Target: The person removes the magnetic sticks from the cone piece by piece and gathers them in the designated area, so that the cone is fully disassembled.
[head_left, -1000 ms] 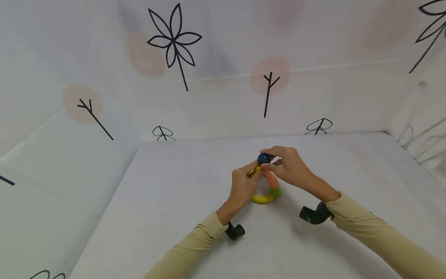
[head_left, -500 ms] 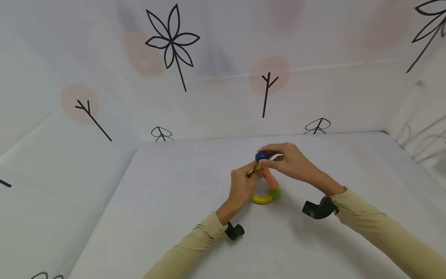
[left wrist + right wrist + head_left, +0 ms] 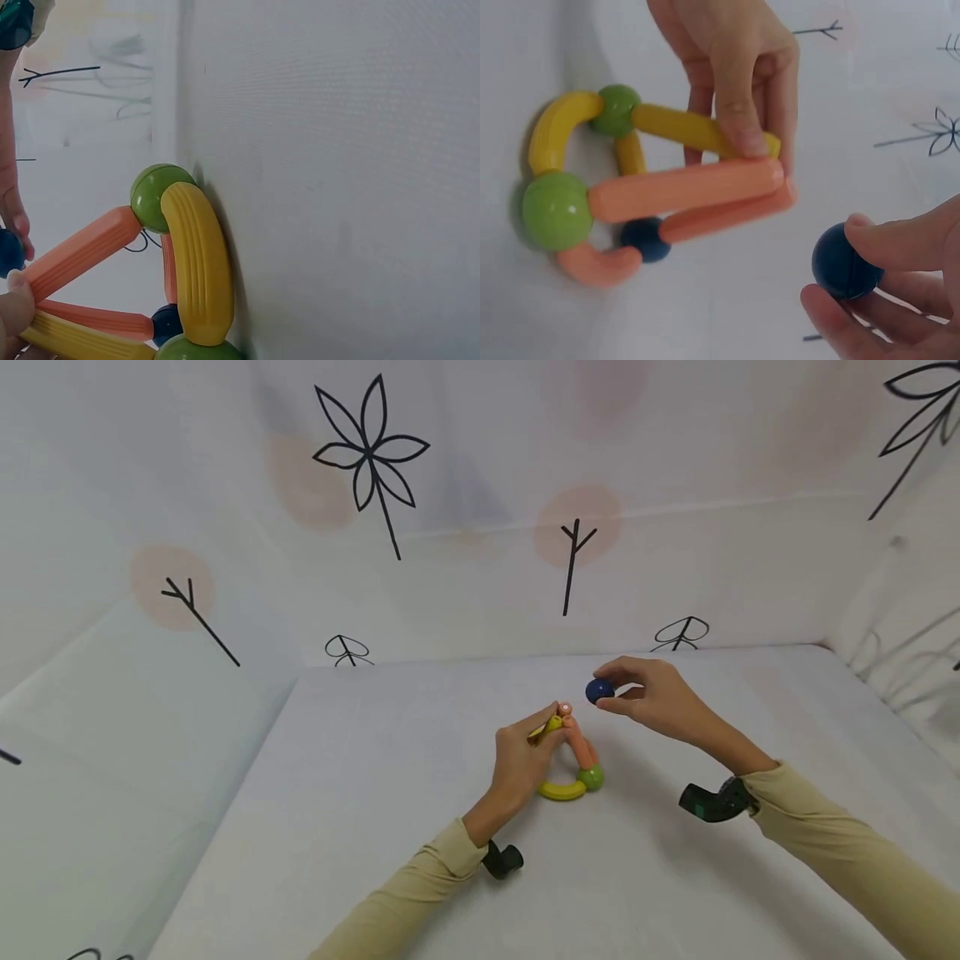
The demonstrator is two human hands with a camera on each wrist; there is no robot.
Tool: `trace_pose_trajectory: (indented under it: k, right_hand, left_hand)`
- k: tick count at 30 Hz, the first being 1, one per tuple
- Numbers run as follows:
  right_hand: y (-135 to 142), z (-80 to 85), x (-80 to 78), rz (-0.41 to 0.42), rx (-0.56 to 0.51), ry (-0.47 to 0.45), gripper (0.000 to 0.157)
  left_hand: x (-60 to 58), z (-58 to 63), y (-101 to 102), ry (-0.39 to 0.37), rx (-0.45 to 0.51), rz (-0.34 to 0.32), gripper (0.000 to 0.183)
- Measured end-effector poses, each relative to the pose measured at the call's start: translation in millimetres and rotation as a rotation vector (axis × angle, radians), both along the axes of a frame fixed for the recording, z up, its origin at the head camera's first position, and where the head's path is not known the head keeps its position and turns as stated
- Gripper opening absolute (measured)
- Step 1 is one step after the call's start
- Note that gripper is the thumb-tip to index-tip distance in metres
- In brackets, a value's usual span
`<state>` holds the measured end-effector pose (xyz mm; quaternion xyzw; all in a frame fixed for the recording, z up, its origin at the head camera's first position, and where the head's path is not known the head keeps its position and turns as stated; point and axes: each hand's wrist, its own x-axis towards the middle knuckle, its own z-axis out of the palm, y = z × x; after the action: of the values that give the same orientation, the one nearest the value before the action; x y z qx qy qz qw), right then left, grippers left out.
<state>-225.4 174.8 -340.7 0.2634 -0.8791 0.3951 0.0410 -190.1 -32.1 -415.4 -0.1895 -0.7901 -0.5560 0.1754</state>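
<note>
My right hand (image 3: 663, 702) pinches a dark blue ball (image 3: 840, 262) between thumb and fingers, held up to the right of a stick-and-ball frame. My left hand (image 3: 517, 764) pinches the upper ends of the frame's leaning sticks together. Those are two orange sticks (image 3: 686, 189) and a yellow stick (image 3: 679, 127), their tips gathered close. Low down, the frame has green balls (image 3: 557, 211), a second blue ball (image 3: 646, 239), yellow curved sticks (image 3: 199, 262) and an orange curved stick (image 3: 600, 265). A gap separates the held ball from the stick tips.
The frame stands on a white tabletop (image 3: 360, 827). Behind it rises a pale backdrop (image 3: 480, 585) with line-drawn plants and pink spots. Dark camera mounts (image 3: 716, 802) are worn at both wrists.
My right hand has drawn the blue ball away from the stick tips, first slightly left and up, then right. The orange tips now show. My left hand has stayed on the sticks.
</note>
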Motion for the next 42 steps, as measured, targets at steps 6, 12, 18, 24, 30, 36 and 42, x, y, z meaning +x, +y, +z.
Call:
trace_pose_trajectory:
  k: [6, 12, 18, 24, 30, 36, 42]
  right_hand:
    - [11, -8.4, -7.1, -0.027, -0.008, -0.02, 0.033]
    - [16, -17.4, -14.7, -0.053, 0.012, -0.037, 0.034]
    - [21, -36.8, -27.9, -0.083, 0.047, -0.027, 0.035]
    - [26, -56.7, -39.4, -0.124, 0.072, -0.056, 0.034]
    - [27, -73.5, -48.7, -0.136, 0.092, -0.079, 0.036]
    - [26, -84.4, -53.8, -0.134, 0.11, -0.1, 0.036]
    - [24, -88.2, -51.4, -0.147, 0.11, -0.114, 0.035]
  left_hand:
    - [-0.2, -0.7, -2, -0.007, -0.003, 0.005, 0.044]
    - [0.1, -0.3, -4, 0.005, -0.001, 0.004, 0.044]
    - [-0.2, -2.2, -5, 0.008, -0.014, 0.017, 0.044]
    - [-0.7, -3.0, -5, 0.01, -0.013, 0.005, 0.044]
    - [-0.7, -1.4, -5, 0.026, -0.013, -0.009, 0.044]
    - [-1.2, -1.0, -5, 0.013, -0.013, -0.017, 0.044]
    - [-1.3, -1.3, -4, 0.012, -0.004, -0.031, 0.043]
